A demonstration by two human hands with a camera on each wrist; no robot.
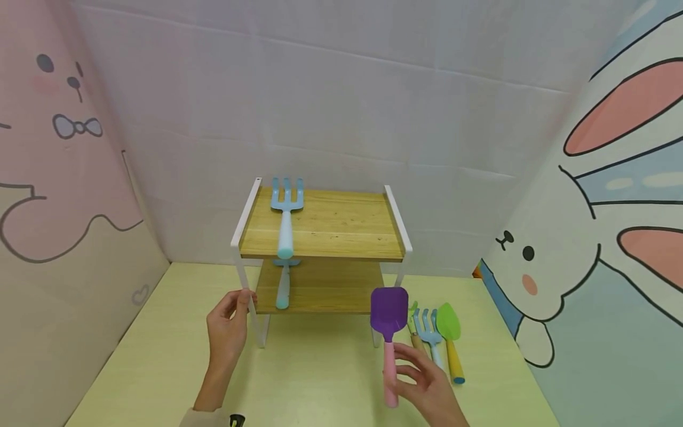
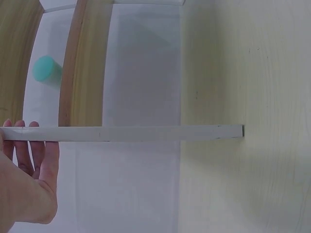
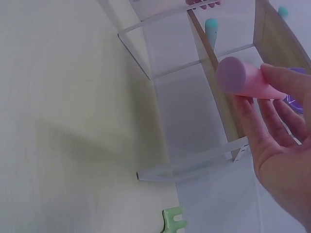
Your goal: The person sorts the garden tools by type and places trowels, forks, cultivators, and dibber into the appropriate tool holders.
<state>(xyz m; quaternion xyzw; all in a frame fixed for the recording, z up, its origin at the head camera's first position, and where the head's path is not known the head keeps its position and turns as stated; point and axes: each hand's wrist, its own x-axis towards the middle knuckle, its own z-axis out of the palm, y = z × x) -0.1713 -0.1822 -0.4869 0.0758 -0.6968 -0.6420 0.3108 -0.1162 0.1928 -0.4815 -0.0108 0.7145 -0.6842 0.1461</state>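
My right hand [image 1: 424,382] pinches the pink handle of a toy shovel [image 1: 389,311] between thumb and fingers, purple blade up, in front of the rack's right side. From the right wrist view, the end of the pink handle [image 3: 231,76] points toward the camera. My left hand [image 1: 228,326] grips the white left front leg [image 2: 146,133] of a two-tier wooden rack [image 1: 341,228]. One light blue hand fork [image 1: 286,222] lies on the upper board near its left side. Below it, another blue fork [image 1: 283,287] rests on the lower board, its tines partly hidden.
Right of the rack, several garden tools lie on the pale table [image 1: 315,385]: a blue fork [image 1: 428,332], a green trowel with a yellow handle [image 1: 449,329] and a green-headed tool [image 1: 413,323]. A white sheet [image 1: 341,107] hangs behind; cartoon-printed panels stand on both sides.
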